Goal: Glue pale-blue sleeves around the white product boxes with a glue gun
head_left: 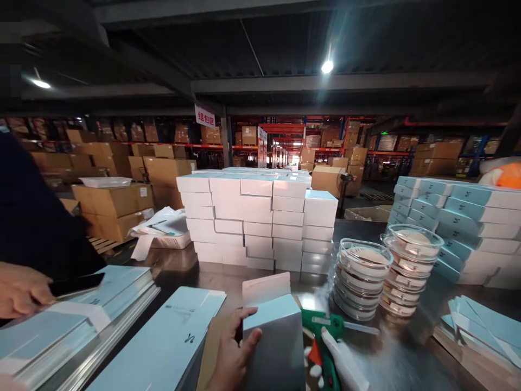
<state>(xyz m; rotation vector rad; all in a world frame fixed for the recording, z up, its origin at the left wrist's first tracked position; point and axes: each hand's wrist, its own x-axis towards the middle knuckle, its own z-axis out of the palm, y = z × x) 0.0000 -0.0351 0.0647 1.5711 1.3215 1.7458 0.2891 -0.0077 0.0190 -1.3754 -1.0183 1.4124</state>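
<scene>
My left hand (238,350), bare, grips the left side of a light-blue and white carton (272,347). Its end flap (266,288) stands up at the far end. To the right of the carton, my right hand (345,361) in a white glove is closed round a green hot glue gun (325,323). White fingertips show by its red trigger (314,353), and a pale glue stick (362,328) sticks out at the back. The gun's nozzle is hidden behind the carton. Left of my left hand lies a stack of flat light-blue cartons (163,336).
White boxes (244,217) are piled ahead, with light-blue boxes (459,217) at the right. Stacked clear round containers (362,277) stand close on the right; light-blue pieces (484,326) lie beyond. At left, another person's hand (24,290) is beside a dark phone-like object (77,285).
</scene>
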